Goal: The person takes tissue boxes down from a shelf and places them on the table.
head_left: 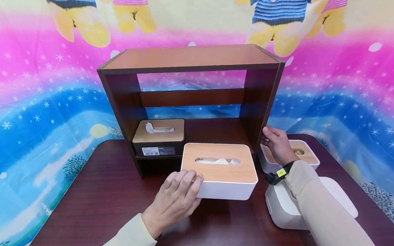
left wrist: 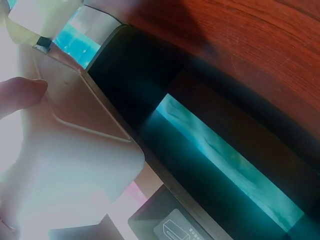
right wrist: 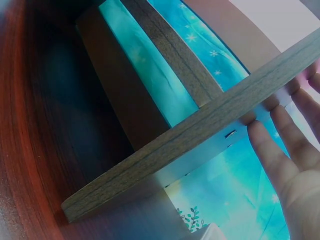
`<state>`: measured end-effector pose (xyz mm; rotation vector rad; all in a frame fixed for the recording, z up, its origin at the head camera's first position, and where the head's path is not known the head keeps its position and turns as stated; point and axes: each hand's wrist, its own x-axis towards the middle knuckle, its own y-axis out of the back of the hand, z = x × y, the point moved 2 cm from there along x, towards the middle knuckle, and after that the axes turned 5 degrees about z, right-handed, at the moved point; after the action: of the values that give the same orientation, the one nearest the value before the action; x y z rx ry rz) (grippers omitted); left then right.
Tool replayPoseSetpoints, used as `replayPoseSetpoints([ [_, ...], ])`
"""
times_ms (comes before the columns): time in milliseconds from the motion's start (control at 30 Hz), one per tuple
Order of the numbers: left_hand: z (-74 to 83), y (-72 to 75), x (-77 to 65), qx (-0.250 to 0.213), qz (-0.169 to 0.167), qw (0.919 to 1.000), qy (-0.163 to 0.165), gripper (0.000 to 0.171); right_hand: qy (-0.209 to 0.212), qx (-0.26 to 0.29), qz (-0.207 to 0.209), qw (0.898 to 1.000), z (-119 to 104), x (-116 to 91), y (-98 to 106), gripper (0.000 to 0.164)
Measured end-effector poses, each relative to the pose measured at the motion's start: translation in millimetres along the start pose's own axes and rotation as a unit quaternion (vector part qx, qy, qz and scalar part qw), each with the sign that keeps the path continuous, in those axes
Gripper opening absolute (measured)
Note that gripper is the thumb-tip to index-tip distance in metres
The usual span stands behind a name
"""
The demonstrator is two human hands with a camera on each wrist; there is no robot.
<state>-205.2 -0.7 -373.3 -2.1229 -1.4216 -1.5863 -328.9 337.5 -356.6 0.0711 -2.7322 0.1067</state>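
Observation:
My left hand point(head_left: 176, 198) grips a white tissue box point(head_left: 228, 190) with a light wood lid by its near left corner. A bit of tissue shows in the lid's slot. The box is raised in front of a dark brown wooden shelf point(head_left: 193, 58) and overlaps its lower front. In the left wrist view, the white tissue box point(left wrist: 75, 175) fills the left side beside the shelf opening. With fingers extended, my right hand point(head_left: 278, 146) touches the outer face of the shelf's right side panel, as the right wrist view shows at the side panel point(right wrist: 150, 167).
Inside the shelf, at its left, sits a black tissue box point(head_left: 139, 135) with a wood lid and a label. Right of the shelf stands another white tissue box point(head_left: 312, 157) with a wood lid. Nearer, under my right forearm, is a rounded white box point(head_left: 338, 195) on the table point(head_left: 89, 199).

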Motion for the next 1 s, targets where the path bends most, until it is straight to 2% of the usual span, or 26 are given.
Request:
replayPoseSetpoints([
  [400, 2.3, 2.1, -1.2, 0.003, 0.006, 0.9998, -0.016, 0.052, 0.004, 0.011, -0.003, 1.0, -1.3, 0.7, -0.8, 0.035],
  [567, 3.0, 2.4, -3.0, 0.002, -0.002, 0.9998, -0.021, 0.056, 0.008, 0.028, -0.003, 1.0, -3.7, 0.0, -3.2, 0.032],
  [700, 4.0, 2.8, -4.6, 0.005, -0.01, 0.9997, -0.023, 0.057, 0.004, 0.013, 0.0, 1.0, -5.4, -0.7, -4.0, 0.033],
  [800, 4.8, 3.2, -5.2, 0.004, -0.007, 0.9997, -0.024, 0.051, -0.001, 0.001, 0.0, 1.0, -5.8, -1.3, -3.7, 0.034],
  [1000, 7.2, 4.9, -6.4, 0.001, -0.002, 0.9997, -0.024, 0.042, 0.004, 0.017, -0.009, 1.0, -2.2, -1.1, -1.1, 0.035],
])
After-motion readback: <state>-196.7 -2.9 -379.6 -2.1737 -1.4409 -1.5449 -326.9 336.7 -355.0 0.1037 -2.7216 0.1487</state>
